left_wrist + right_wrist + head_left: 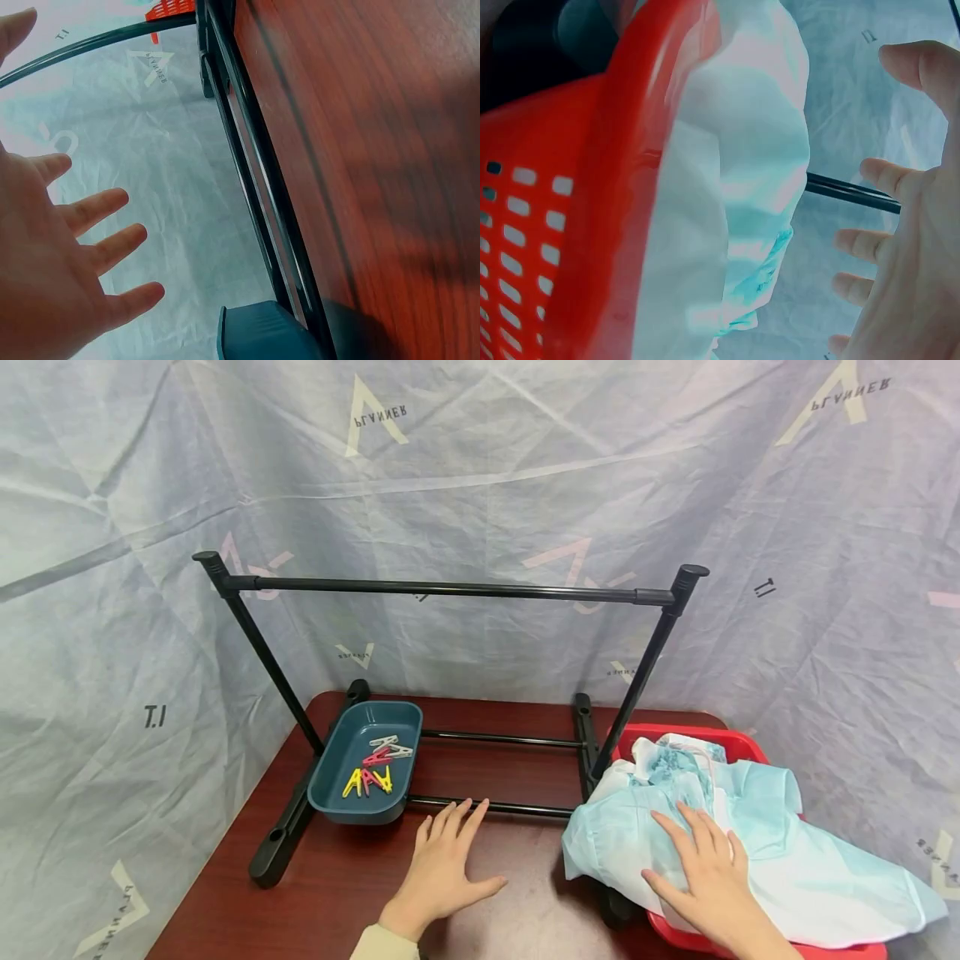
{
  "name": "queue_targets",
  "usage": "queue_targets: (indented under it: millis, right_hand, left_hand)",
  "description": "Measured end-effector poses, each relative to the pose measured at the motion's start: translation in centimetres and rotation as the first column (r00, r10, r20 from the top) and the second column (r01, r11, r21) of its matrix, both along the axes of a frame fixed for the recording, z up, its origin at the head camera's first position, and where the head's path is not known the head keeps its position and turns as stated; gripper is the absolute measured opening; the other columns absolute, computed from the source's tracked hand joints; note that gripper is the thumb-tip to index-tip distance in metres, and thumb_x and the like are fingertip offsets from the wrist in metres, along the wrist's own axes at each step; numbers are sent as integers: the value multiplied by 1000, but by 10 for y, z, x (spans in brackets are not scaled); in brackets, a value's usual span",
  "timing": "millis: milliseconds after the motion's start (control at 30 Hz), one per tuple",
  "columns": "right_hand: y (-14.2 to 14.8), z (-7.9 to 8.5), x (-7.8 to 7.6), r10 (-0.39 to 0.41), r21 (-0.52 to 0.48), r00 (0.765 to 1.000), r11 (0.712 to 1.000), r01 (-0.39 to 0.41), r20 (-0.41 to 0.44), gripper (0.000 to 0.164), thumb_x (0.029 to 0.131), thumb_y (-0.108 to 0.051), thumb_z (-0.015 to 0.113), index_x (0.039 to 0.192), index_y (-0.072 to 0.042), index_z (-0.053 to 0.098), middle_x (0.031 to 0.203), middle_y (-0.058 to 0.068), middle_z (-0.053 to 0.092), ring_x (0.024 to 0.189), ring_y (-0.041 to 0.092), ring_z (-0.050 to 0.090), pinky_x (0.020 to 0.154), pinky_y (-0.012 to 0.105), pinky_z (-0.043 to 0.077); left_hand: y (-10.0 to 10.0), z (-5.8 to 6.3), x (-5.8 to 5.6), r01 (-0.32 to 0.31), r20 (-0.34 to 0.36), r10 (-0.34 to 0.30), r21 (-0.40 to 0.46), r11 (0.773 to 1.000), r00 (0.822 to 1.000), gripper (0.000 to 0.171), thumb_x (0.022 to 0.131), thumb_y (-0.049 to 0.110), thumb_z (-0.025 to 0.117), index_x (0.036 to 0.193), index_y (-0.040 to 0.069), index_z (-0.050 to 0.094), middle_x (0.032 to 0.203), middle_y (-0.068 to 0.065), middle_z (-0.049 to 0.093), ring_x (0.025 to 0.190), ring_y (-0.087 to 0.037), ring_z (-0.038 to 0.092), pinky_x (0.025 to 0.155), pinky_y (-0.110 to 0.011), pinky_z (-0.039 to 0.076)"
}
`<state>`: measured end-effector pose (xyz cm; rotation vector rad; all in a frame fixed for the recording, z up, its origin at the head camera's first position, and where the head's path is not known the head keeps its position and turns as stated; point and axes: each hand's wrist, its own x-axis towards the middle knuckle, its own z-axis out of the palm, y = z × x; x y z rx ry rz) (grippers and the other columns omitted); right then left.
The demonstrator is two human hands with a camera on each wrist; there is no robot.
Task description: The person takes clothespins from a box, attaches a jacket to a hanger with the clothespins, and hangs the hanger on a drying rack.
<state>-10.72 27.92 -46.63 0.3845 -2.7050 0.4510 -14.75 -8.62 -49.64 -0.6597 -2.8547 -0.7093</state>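
My left hand (447,870) is held over the table's front part with fingers spread, holding nothing. Its straight fingers (112,255) show in the left wrist view, beside the black rack's lower bars. My right hand (708,877) hovers over a crumpled light blue and white garment (772,810), fingers apart. In the right wrist view a gap shows between the garment (757,142) and the right hand (915,247). The garment is heaped in a red basket (742,745) and hangs over its rim, one long part stretching to the right.
A black rack (450,587) with one top bar stands on the dark red-brown table (495,768). Inside its left foot, a blue-grey tray (322,785) holds several yellow, pink and white clothespins (372,779). Behind hangs a grey printed cloth (480,485).
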Motion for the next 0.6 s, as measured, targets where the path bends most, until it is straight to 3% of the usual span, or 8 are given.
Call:
queue_targets:
  millis: [600]
  right_hand:
    - [14,3,-5,-14,-14,1000,1000,14,25,73,75,-39,81,136,-16,47,141,22,35,126,48,28,92,73,16]
  left_hand:
    - [19,6,-12,68,-59,-69,-18,997,996,99,77,66,71,156,20,33,148,-11,43,136,-31,38,102,-59,34]
